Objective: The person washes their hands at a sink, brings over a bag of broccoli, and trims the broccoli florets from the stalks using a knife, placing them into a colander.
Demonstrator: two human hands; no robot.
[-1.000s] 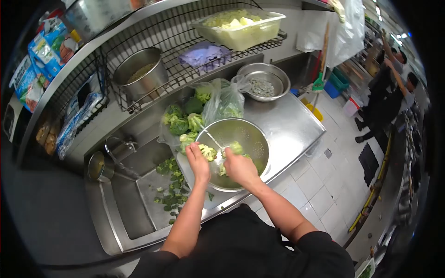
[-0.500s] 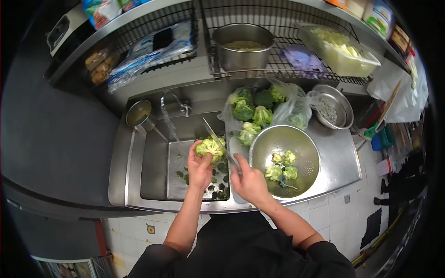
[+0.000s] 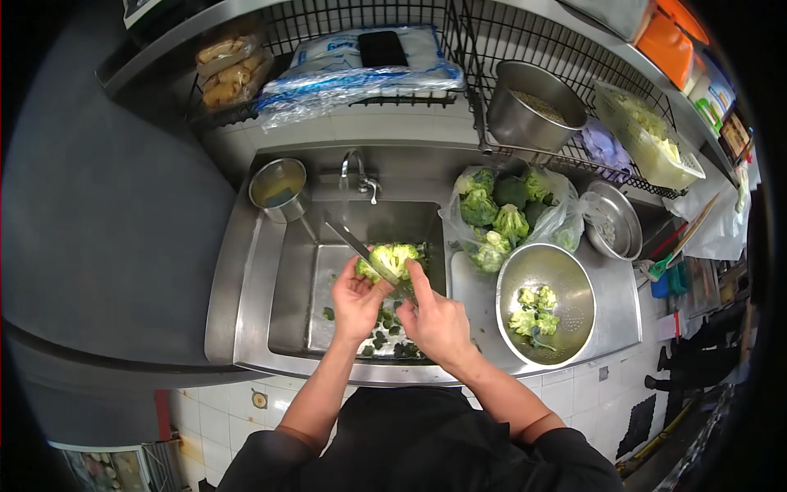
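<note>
My left hand (image 3: 358, 307) is closed around a light-green broccoli head (image 3: 397, 259), held over the sink (image 3: 295, 279). In my right hand (image 3: 438, 324) is a knife (image 3: 351, 239), gripped with the index finger stretched along toward the broccoli. The blade lies across the cut face of the head, its tip pointing up and left. Below the hands, small dark-green pieces (image 3: 379, 338) are scattered on the sink floor. To the right, a perforated metal colander (image 3: 574, 287) holds several cut florets (image 3: 534, 312).
An open plastic bag of broccoli (image 3: 510, 205) lies behind the colander, beside a metal bowl (image 3: 627, 217). The faucet (image 3: 352, 168) stands at the sink's back, with a long-handled metal pot (image 3: 279, 184) to its left. A wire shelf above carries a large pot (image 3: 533, 115) and a plastic basket (image 3: 656, 148).
The knife blade has come down across the broccoli's face, and my right hand has moved in close to my left. The view has shifted, so surroundings appear moved.
</note>
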